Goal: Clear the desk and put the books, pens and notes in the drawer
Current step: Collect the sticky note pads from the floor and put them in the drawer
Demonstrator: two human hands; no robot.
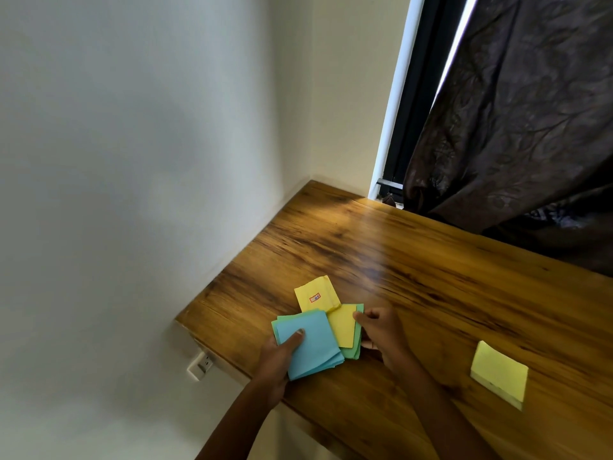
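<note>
A loose pile of paper notes lies near the front left corner of the wooden desk. My left hand grips a blue stack with a green layer under it, thumb on top. My right hand holds the right edge of a yellow note lying on green notes. Behind them sits a yellow pad with a small red label. A separate pale yellow sticky pad lies on the desk to the right. No drawer, books or pens are in view.
White walls close in the desk at the left and back. A dark curtain hangs over the window at the back right and drapes onto the desk. A wall socket sits below the desk's left corner.
</note>
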